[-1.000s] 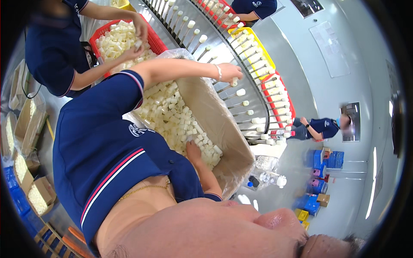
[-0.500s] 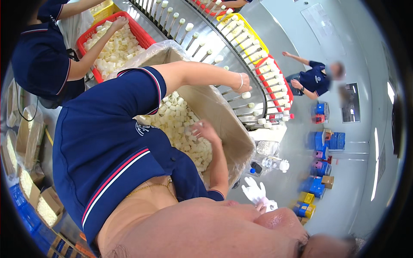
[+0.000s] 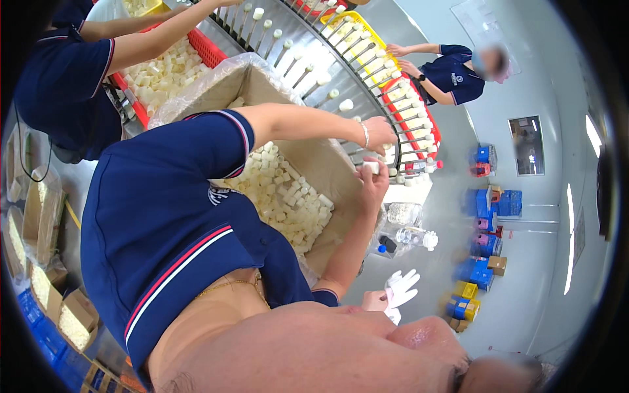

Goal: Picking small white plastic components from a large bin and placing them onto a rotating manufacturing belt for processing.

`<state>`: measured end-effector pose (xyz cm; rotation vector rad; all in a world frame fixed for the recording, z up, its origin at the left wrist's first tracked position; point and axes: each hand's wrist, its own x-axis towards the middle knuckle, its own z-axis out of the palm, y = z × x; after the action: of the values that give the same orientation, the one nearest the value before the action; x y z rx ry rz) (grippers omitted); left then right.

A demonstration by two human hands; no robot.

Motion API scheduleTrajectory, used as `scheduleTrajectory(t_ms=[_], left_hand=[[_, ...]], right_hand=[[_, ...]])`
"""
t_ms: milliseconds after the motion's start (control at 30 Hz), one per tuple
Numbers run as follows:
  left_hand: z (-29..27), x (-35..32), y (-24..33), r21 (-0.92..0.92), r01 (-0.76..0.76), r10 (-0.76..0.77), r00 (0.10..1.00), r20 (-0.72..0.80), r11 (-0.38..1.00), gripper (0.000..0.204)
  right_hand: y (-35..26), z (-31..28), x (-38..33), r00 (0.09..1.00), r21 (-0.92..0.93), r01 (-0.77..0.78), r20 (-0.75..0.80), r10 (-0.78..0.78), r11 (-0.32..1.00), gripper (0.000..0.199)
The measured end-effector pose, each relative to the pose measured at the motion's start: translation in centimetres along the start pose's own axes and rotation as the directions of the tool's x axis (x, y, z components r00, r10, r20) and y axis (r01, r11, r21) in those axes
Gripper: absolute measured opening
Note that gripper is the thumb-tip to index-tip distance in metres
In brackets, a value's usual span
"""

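Note:
My left hand (image 3: 379, 134), with a white bracelet on its wrist, is at the rim of the curved metal machine (image 3: 321, 62), its fingers curled beside the upright rods. What it pinches, if anything, is hidden. Just below it, my right hand (image 3: 372, 187) grips a short white cylinder (image 3: 371, 168) between thumb and fingers. Many rods carry a similar white cylinder (image 3: 346, 105) on their tips. Under my arms stands a large carton (image 3: 327, 170) lined with clear plastic, holding a heap of loose white cylinders (image 3: 278, 196).
A co-worker (image 3: 52, 92) reaches over a red basket (image 3: 208, 49) of white pieces. Another co-worker (image 3: 458, 78) stands across the machine, by yellow (image 3: 359, 26) and red baskets. A clear bottle (image 3: 413, 237) and a white-gloved hand (image 3: 401, 288) are beside the carton.
My right hand has risen from the heap in the carton to the machine's rim with a white cylinder. My left hand has shifted slightly along the rods. The co-worker across has come closer to the baskets.

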<state>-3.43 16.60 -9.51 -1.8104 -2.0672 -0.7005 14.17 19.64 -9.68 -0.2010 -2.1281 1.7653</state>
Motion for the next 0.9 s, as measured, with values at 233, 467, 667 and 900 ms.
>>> scheduleTrajectory(t_ms=[233,467,667,900], left_hand=[[-5.1,-7.0,-1.3,-0.670,0.085,-0.124,0.992,-0.011,0.737,0.033],[-9.0,-11.5,-2.1,-0.427,0.361,-0.301,0.932,0.204,0.829,0.042],[-9.3,-12.4,-2.7,-0.504,0.162,-0.217,0.975,-0.052,0.849,0.036],[-11.3,-13.6,-5.2,-0.228,0.267,-0.283,0.958,-0.041,0.936,0.051]], right_hand=[[1.3,-2.8,3.0,0.966,-0.002,0.042,-0.256,-0.041,0.999,0.025],[3.3,-2.0,7.4,0.958,-0.561,-0.193,-0.284,0.032,0.805,0.028],[4.6,-3.1,5.9,0.902,-0.773,-0.341,-0.429,-0.045,0.535,0.046],[6.5,-6.3,4.7,0.805,-0.674,-0.472,-0.592,-0.034,0.568,0.041]])
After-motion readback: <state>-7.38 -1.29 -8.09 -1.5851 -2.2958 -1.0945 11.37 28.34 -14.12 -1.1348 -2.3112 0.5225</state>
